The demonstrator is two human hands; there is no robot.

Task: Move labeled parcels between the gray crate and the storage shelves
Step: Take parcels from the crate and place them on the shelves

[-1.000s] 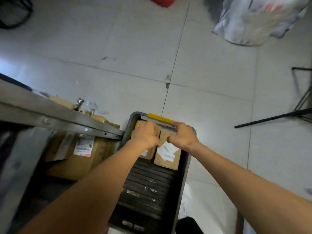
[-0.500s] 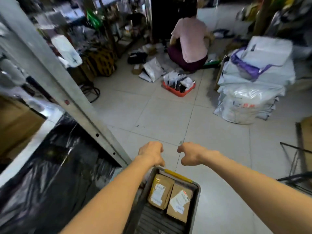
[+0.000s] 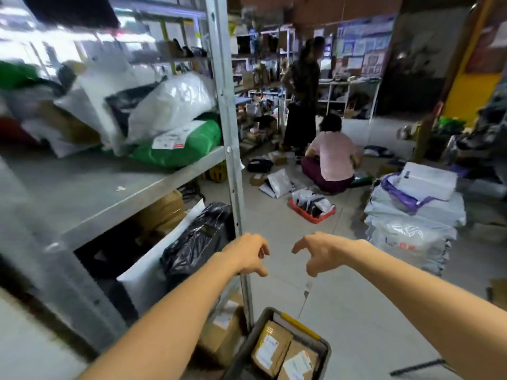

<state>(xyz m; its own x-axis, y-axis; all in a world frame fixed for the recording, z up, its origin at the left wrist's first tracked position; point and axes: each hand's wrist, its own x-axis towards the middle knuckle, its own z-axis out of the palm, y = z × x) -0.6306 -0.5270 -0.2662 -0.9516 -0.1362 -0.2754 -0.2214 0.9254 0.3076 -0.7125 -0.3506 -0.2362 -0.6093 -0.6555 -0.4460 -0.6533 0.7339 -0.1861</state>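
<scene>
Gray crate (image 3: 325, 349), brown parcels (image 3: 270, 348)

A person in pink (image 3: 333, 157) is crouching beyond the right hand (image 3: 321, 252), beside a red tray (image 3: 315, 218). Stacked white sacks (image 3: 408, 229) are lying farther right.

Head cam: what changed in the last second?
The left hand and right hand, earlier down at the far end of the gray crate, have lifted clear and hang above it, fingers loosely curled, holding nothing. The view swung up from floor to storage shelves. The two brown parcels still lie side by side in the crate.
</scene>
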